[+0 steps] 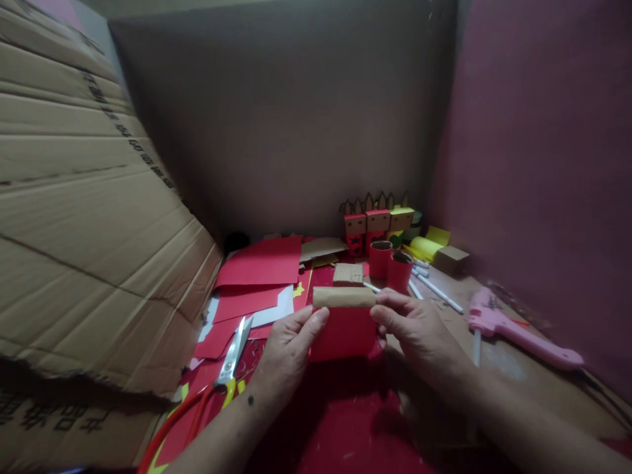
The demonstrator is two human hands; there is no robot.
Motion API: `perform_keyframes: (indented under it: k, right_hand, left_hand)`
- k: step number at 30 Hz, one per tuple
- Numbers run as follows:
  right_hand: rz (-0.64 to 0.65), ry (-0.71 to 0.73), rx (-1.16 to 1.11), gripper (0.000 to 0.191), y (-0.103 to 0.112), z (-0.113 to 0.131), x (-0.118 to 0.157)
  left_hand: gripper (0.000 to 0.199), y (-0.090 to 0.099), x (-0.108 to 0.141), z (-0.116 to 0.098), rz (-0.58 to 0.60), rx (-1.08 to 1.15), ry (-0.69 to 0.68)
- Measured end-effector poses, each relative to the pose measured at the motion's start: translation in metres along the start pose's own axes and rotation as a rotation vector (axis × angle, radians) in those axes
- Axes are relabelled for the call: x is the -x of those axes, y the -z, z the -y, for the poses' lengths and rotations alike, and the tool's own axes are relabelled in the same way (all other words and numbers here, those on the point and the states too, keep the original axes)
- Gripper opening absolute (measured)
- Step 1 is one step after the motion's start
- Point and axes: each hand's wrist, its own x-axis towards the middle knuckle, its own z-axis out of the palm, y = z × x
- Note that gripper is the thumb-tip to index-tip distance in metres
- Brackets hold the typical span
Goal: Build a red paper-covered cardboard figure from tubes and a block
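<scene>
Both of my hands hold a piece of red paper point(343, 332) in front of me. Along its top edge runs a brown cardboard piece point(344, 297); whether this is a rolled tube or a flat strip I cannot tell. My left hand point(289, 345) pinches the left edge between thumb and fingers. At the right end, my right hand point(415, 326) grips the cardboard and paper the same way. Scissors with red and yellow handles point(232, 365) lie partly open left of my left hand. Just beyond the held piece are two red paper-covered tubes point(399, 271) and a small cardboard piece point(348, 273).
Red paper sheets point(261, 262) lie at the back left, beside a large leaning cardboard panel point(89, 217). Several box-headed paper figures point(378, 220) stand at the back. White sticks point(442, 291), a yellow paper roll point(425, 249) and a pink glue gun point(518, 332) are on the right.
</scene>
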Motion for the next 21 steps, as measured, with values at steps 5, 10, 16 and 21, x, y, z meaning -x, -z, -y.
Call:
perform_keyframes:
  k: [5,10,16,21]
  right_hand:
    - [0.036,-0.064,-0.044,0.027,-0.0039,-0.0002,0.0016]
    - [0.045,-0.081,-0.095,0.022,-0.0033,-0.0028,0.0016]
    - [0.047,-0.132,-0.016,0.026,-0.0040,0.0005,0.0057]
    - [0.131,-0.103,-0.002,0.024,-0.0001,0.0022,0.0066]
  left_hand:
    - [0.032,-0.0018,0.0004,-0.0026,0.037,-0.013,0.007]
    - [0.032,-0.0033,0.0004,-0.0079,0.048,-0.065,-0.001]
    - [0.030,-0.0048,0.0007,-0.0076,0.039,0.002,-0.034]
    - [0.029,-0.0033,0.0020,-0.0086,0.009,-0.003,-0.036]
